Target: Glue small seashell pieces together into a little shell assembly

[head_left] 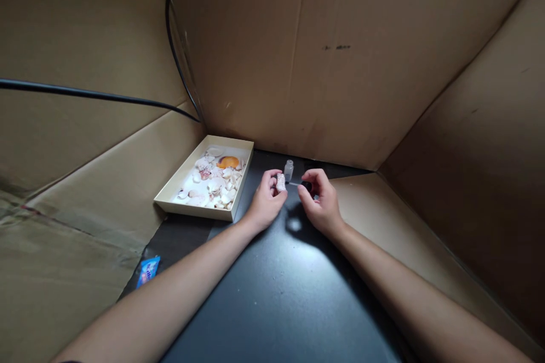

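1. A small ridged shell [281,183] was found raised over the dark table [272,300], near its far edge. It was pinched between thumb and fingers of the left hand [264,203], which was partly closed.
2. A thin brush [293,184] was pointed at the shell; whether contact was made could not be determined. Its black cap [306,186] was gripped by the curled thumb and fingers of the right hand [322,202].
3. A small clear bottle [289,170] was seen upright just beyond the gap between the hands; little room was left around it.
4. A shallow cream tray [193,212], holding many shells [216,184], was placed to the left. Its near right corner was noted close to the left wrist.
5. A blue packet [148,271] was observed at the table's left edge, beside the left forearm.
6. Open surface was offered toward the near side, between the forearms. Movement was bounded by the rear cardboard wall [340,96]; a cardboard flap [374,215] was crossed by the right forearm.
7. A black cable [85,93] was strung across the left side.
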A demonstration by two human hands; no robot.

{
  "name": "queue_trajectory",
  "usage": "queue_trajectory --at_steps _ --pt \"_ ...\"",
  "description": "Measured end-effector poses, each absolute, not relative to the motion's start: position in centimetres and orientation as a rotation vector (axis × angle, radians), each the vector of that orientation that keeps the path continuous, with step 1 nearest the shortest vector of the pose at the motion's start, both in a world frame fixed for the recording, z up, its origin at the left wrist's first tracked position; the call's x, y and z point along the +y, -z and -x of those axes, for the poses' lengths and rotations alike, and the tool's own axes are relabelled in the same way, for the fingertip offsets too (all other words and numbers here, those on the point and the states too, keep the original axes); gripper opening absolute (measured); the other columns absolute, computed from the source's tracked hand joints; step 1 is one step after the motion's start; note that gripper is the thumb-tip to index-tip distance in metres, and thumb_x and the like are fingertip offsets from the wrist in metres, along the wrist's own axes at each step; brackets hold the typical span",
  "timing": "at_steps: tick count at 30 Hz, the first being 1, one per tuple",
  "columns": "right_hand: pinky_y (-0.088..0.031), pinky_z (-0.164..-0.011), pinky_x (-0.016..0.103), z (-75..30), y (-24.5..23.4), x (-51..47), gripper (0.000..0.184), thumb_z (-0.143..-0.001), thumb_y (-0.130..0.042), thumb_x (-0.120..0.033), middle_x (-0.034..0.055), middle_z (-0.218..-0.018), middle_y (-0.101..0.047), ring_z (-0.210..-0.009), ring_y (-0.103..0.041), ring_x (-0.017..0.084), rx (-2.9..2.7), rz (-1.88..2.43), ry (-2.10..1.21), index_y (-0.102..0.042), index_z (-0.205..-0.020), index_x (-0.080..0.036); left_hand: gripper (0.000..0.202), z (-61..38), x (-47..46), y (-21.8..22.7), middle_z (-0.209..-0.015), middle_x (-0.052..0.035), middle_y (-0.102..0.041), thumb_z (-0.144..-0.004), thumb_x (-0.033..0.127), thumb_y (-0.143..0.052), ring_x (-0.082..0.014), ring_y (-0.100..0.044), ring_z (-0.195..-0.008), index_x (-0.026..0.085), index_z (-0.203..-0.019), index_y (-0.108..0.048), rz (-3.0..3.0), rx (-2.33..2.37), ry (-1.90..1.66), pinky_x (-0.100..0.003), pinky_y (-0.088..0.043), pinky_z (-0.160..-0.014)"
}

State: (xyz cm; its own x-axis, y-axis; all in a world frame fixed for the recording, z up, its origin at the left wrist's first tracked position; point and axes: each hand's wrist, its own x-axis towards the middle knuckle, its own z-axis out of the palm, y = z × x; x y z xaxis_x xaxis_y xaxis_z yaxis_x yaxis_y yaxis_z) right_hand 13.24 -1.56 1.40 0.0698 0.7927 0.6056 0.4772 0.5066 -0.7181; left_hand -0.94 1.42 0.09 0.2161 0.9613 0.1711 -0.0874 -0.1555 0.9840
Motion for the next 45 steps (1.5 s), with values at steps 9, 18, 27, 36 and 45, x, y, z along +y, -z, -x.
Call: queue_trajectory --at_steps 9,18,27,36,45 --pt "-0.039 -0.057 0.025 -13.22 -1.29 -1.39 0.011 -0.083 -0.054 -0.023 -0.0014 -0.078 -0.054 -0.061 -0.045 0.011 -1.557 1.107 -0.364 -0.049 -0.092 -0.021 0.045 0.86 1.56 0.31 -0.087 -0.0002 -0.057 -0.080 0.015 -0.057 -0.0081 -0.053 -0.070 0.018 -0.122 -0.042 -1.385 0.895 -1.176 -0.020 -0.042 -0.067" --pt "-0.038 -0.056 0.025 -13.16 -1.39 -1.39 0.011 -0.082 -0.055 -0.023 -0.0011 -0.078 -0.054 -0.060 -0.044 0.011 -1.580 1.127 -0.368 -0.050 -0.092 -0.021 0.051 0.95 1.81 0.88 -0.096 -0.0032 -0.057 -0.082 0.014 -0.054 -0.0105 -0.057 -0.084 0.017 -0.131 -0.040 -1.454 0.906 -1.198 -0.023 -0.044 -0.078" --pt "-0.037 -0.055 0.025 -13.25 -1.15 -1.28 0.013 -0.082 -0.056 -0.021 -0.0022 -0.075 -0.049 -0.058 -0.043 0.011 -1.604 1.108 -0.344 -0.051 -0.093 -0.021 0.053 0.92 1.66 0.58 -0.096 -0.0032 -0.056 -0.080 0.012 -0.054 -0.0099 -0.054 -0.079 0.017 -0.131 -0.039 -1.459 0.897 -1.195 -0.023 -0.043 -0.075" --pt "-0.038 -0.054 0.026 -13.22 -1.17 -1.23 0.016 -0.079 -0.056 -0.016 -0.0015 -0.082 -0.046 -0.056 -0.042 0.009 -1.603 1.094 -0.291 -0.053 -0.094 -0.021 0.055 0.93 1.74 0.69 -0.091 -0.0011 -0.054 -0.077 0.008 -0.055 -0.0087 -0.052 -0.075 0.018 -0.129 -0.039 -1.461 0.891 -1.203 -0.021 -0.041 -0.070" --pt "-0.039 -0.054 0.026 -13.27 -1.21 -1.24 0.017 -0.078 -0.056 -0.015 -0.0009 -0.085 -0.045 -0.055 -0.041 0.009 -1.577 1.096 -0.267 -0.052 -0.094 -0.021 0.052 0.83 1.74 0.56 -0.085 0.0015 -0.055 -0.078 0.011 -0.056 -0.0077 -0.051 -0.070 0.018 -0.126 -0.037 -1.370 0.913 -1.191 -0.021 -0.041 -0.068"
